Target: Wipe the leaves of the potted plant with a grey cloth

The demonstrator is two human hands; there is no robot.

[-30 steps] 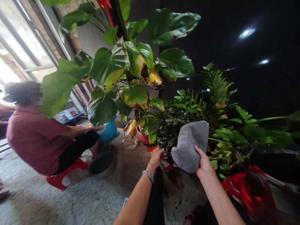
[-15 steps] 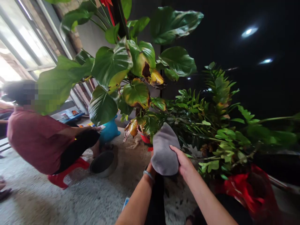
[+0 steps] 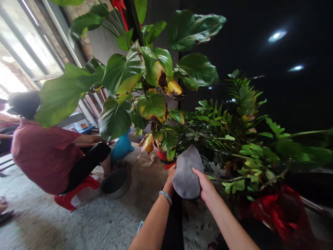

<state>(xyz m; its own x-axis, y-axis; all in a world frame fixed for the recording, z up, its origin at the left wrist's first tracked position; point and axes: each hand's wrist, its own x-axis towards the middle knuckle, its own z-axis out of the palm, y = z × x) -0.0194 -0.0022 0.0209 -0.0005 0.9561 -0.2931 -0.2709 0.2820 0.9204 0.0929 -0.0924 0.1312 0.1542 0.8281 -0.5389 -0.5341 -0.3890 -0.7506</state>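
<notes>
A grey cloth (image 3: 188, 173) with a soft, plush-looking surface is held up in front of me, low among the plants. My right hand (image 3: 205, 184) grips its right edge, thumb on the near face and the other fingers hidden behind. At the left edge, my left hand (image 3: 171, 177) holds the cloth too, its fingertips mostly out of sight behind it. A pale bangle (image 3: 165, 197) circles my left wrist. Just beyond the cloth stands a red pot (image 3: 160, 152) under a large-leaved plant (image 3: 152, 106), some of whose leaves are yellow and brown.
To the left, a person in a red shirt (image 3: 47, 156) sits on a red stool (image 3: 65, 199). Near them are a dark basin (image 3: 116, 182) and a blue bag-like object (image 3: 121, 149). Leafy plants (image 3: 249, 152) and a red plastic bag (image 3: 281, 215) fill the right side.
Both hands and the cloth have shifted slightly right and down. More of the left hand now shows beside the cloth. The seated person's arm has moved a little.
</notes>
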